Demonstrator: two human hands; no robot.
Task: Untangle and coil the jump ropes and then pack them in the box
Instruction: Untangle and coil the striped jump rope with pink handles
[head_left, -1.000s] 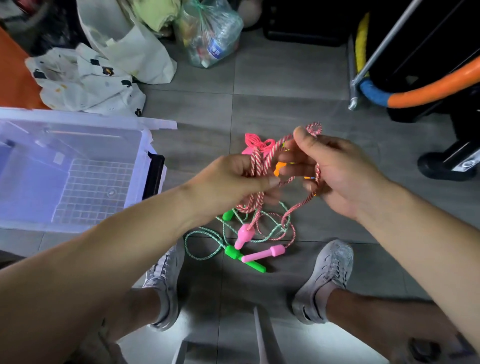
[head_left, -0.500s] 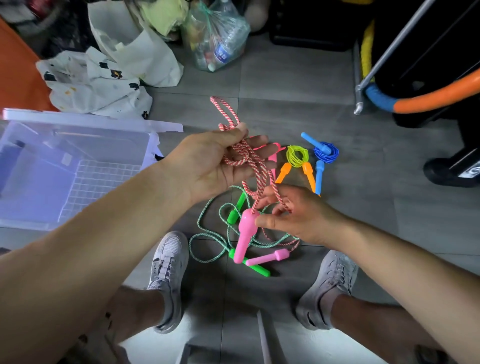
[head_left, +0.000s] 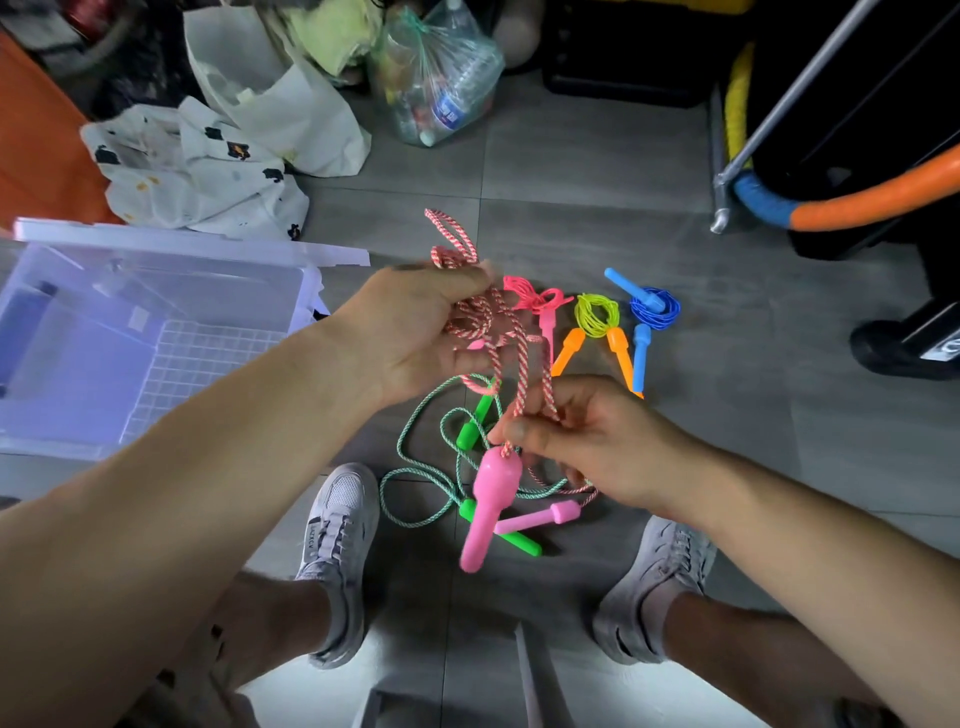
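Head view. Noted left hand (head_left: 415, 332) curled round bunched loops of pink-and-white jump rope (head_left: 475, 314), up off the floor. Right hand (head_left: 597, 447) just below, pinching same rope at top of pink handle (head_left: 491, 499); handle dangling. Beneath: green jump rope (head_left: 415, 475) loose on floor, second pink handle (head_left: 540, 517) beside it. Clear plastic box (head_left: 171, 249) left of left hand, apart. Writing on shoe (head_left: 310, 540) and bottle label (head_left: 447, 111): too small to read.
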